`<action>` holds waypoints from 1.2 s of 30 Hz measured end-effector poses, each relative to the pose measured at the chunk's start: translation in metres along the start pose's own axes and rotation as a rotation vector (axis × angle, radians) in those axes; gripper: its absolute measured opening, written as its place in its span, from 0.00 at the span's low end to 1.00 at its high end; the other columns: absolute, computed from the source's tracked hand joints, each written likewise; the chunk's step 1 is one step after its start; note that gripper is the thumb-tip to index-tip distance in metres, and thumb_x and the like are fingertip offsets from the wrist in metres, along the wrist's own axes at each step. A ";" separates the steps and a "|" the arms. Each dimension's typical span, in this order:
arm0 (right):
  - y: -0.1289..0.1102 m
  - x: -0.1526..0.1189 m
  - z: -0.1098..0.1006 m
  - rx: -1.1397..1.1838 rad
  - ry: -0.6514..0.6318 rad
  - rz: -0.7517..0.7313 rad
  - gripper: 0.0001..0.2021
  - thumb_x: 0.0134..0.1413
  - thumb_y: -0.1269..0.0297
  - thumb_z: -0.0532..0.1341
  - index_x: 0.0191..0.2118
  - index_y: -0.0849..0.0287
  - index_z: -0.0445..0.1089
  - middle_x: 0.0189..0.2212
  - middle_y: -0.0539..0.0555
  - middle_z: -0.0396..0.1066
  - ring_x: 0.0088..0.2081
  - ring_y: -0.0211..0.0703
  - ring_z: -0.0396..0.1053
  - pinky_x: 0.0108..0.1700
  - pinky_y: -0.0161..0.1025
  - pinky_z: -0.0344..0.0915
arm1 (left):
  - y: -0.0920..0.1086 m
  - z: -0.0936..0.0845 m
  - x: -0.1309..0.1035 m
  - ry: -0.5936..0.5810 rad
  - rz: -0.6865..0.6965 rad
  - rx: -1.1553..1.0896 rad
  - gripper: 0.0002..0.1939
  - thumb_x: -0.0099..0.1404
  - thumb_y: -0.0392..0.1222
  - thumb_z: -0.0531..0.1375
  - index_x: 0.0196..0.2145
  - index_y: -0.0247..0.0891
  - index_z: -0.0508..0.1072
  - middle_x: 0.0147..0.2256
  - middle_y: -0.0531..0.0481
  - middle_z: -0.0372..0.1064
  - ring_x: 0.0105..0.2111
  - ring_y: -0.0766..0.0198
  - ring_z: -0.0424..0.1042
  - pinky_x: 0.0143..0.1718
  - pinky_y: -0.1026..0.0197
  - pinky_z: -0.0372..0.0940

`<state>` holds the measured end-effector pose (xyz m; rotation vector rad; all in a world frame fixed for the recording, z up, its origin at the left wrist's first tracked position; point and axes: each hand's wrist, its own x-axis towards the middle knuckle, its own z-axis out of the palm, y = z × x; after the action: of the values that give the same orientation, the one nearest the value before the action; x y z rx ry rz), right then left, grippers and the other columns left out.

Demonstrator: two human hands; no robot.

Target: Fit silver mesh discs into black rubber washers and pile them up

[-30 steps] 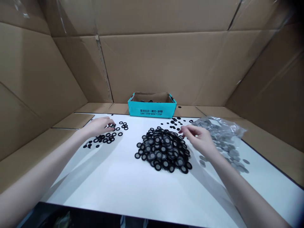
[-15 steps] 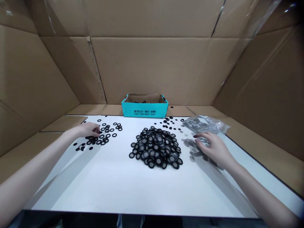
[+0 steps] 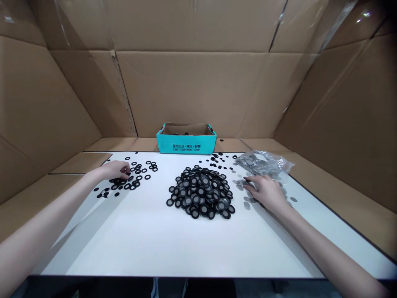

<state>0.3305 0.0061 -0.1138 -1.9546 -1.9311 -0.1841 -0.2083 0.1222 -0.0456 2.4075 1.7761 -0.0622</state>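
My left hand (image 3: pixel 116 169) is at the left of the white table, its fingers curled closed among loose black rings (image 3: pixel 147 176). A dark bit shows by its fingertips, too small to make out. On the right, my right hand (image 3: pixel 268 192) has thumb and forefinger brought near each other at a thin grey disc (image 3: pixel 240 183), which seems pinched at the tips. More translucent grey discs (image 3: pixel 247 205) lie around and under that hand. Between my hands is a heap of black rings with grey centres (image 3: pixel 201 192).
At the back stands a turquoise box (image 3: pixel 186 143) with dark pieces inside. A clear plastic bag (image 3: pixel 265 163) of grey discs lies behind my right hand. Small black discs (image 3: pixel 217 159) are scattered right of the box. Cardboard walls (image 3: pixel 192 91) surround the white table (image 3: pixel 173 248).
My right hand has moved left and its thumb and forefinger have come closer together at a grey disc. My left hand stays at the black rings. The view has shifted slightly.
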 end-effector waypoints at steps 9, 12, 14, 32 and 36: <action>-0.001 0.006 -0.005 0.183 0.026 0.065 0.11 0.49 0.59 0.59 0.34 0.55 0.77 0.32 0.56 0.80 0.37 0.56 0.75 0.37 0.46 0.65 | 0.003 -0.009 -0.001 -0.061 -0.043 0.013 0.18 0.50 0.55 0.58 0.32 0.41 0.77 0.35 0.47 0.79 0.35 0.56 0.75 0.35 0.63 0.64; 0.000 0.009 -0.008 0.261 0.005 0.098 0.10 0.48 0.58 0.59 0.31 0.56 0.76 0.28 0.55 0.79 0.31 0.53 0.76 0.33 0.44 0.66 | 0.005 -0.013 -0.004 -0.019 -0.038 0.014 0.18 0.52 0.53 0.56 0.33 0.41 0.78 0.37 0.47 0.80 0.37 0.55 0.75 0.37 0.63 0.65; 0.000 0.011 -0.009 0.304 -0.002 0.113 0.10 0.46 0.58 0.60 0.29 0.56 0.76 0.27 0.55 0.79 0.31 0.53 0.76 0.32 0.44 0.67 | 0.009 -0.015 -0.006 0.006 -0.026 0.006 0.18 0.53 0.52 0.55 0.34 0.40 0.78 0.37 0.47 0.80 0.37 0.56 0.75 0.38 0.63 0.65; -0.013 0.013 -0.026 0.567 0.133 0.152 0.10 0.45 0.57 0.61 0.28 0.56 0.75 0.29 0.58 0.79 0.30 0.53 0.73 0.34 0.48 0.67 | 0.105 -0.033 -0.017 0.188 0.189 -0.205 0.17 0.60 0.50 0.53 0.35 0.39 0.76 0.36 0.48 0.79 0.36 0.56 0.75 0.39 0.61 0.65; -0.042 0.012 -0.043 0.703 0.140 0.102 0.13 0.50 0.54 0.60 0.34 0.58 0.74 0.34 0.59 0.79 0.31 0.49 0.74 0.33 0.44 0.69 | 0.138 -0.043 -0.025 0.191 0.264 -0.319 0.17 0.64 0.51 0.53 0.37 0.37 0.74 0.35 0.47 0.78 0.34 0.60 0.75 0.37 0.61 0.67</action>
<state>0.2970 0.0011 -0.0622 -1.5065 -1.5148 0.3363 -0.0868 0.0648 0.0127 2.4447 1.3875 0.4577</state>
